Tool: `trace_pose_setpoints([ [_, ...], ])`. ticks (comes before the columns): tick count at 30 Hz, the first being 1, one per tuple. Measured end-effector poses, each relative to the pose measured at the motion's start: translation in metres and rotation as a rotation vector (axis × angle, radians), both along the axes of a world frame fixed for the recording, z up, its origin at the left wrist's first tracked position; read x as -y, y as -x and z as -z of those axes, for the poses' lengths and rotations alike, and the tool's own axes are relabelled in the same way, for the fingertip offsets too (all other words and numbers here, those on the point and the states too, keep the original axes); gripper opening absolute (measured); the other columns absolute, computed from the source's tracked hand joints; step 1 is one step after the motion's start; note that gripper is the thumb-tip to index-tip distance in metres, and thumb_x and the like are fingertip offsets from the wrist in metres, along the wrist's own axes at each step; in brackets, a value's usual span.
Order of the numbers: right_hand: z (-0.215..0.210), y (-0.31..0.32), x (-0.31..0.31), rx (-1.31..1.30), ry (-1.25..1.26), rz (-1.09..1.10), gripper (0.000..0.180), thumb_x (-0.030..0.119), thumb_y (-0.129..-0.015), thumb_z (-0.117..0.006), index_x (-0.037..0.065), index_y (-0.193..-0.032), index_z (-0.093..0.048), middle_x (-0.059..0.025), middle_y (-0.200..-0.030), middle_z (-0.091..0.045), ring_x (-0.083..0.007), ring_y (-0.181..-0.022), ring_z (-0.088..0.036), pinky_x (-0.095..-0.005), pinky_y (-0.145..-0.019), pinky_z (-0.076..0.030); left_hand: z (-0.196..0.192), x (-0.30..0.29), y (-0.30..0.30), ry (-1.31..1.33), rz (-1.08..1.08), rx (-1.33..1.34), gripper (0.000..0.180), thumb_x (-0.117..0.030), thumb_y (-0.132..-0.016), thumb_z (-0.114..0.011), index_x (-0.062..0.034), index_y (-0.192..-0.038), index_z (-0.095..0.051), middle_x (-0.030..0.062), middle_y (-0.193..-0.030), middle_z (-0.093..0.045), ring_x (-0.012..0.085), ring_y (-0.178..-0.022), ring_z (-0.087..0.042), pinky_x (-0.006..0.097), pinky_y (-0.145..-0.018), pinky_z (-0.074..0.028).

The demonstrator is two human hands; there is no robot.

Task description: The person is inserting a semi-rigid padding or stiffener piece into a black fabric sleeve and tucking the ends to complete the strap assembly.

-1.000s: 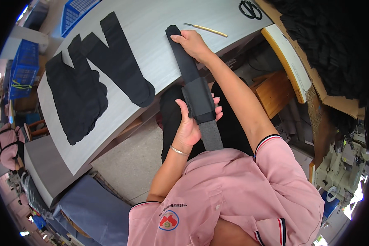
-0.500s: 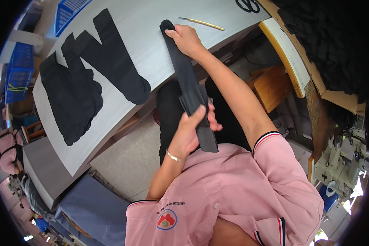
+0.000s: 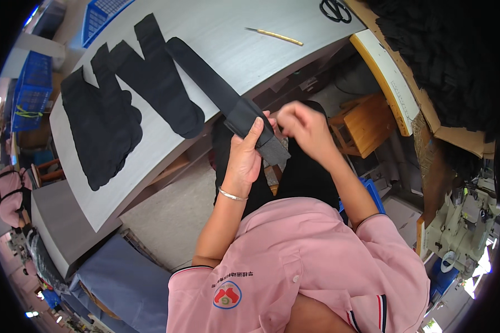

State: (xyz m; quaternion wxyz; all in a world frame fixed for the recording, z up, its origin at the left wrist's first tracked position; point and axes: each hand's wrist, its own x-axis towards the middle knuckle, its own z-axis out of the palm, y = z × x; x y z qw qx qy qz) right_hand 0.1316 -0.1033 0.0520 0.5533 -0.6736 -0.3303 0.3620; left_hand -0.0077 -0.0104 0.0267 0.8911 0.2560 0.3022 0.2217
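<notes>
Head view: left fingers pinch a black strap pointing to eleven o'clock, apparently mid-handling, wanting steadiness next; right fingers too blurred to judge.

On the pale grey counter lies a thin pointed tool with a yellowish handle, and near the far right corner there is a black tool with two loops, similar to scissors. Below the right edge stands a brown wooden stool. Beside it is a white board with a yellow edge, and next to this a cardboard box. A pale machine stands at far right. On the left side, two blue baskets are seen, one upper and one lower, the lower with a yellow-green tie. A blue-grey cloth hangs near a grey cabinet. Farther left is another person in pink.
</notes>
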Motion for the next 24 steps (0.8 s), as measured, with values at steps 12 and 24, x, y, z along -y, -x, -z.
trace_pose_setpoints([
  [12,0.031,0.027,0.032,-0.889,0.086,0.041,0.022,0.028,-0.096,-0.06,0.007,-0.093,-0.067,0.0012,-0.076,-0.061,-0.0081,-0.059,-0.056,-0.0219,-0.05,-0.044,0.0,0.011,-0.007,0.099,-0.007,0.07,0.04,-0.023,-0.096,-0.067,0.0016,-0.126,-0.056,0.0166,-0.117,-0.067,0.0274,-0.113,-0.065,0.041,-0.098,-0.053],
  [24,-0.002,-0.057,-0.12,0.063,0.081,-0.016,0.042,0.041,-0.097,-0.058,0.0,-0.103,-0.067,-0.0047,-0.09,-0.068,-0.0102,-0.071,-0.062,-0.0236,-0.061,-0.048,-0.001,-0.009,-0.01,0.089,0.043,0.077,0.037,-0.021,-0.095,-0.068,0.0012,-0.122,-0.058,0.0134,-0.108,-0.069,0.0236,-0.098,-0.07,0.039,-0.087,-0.058],
])
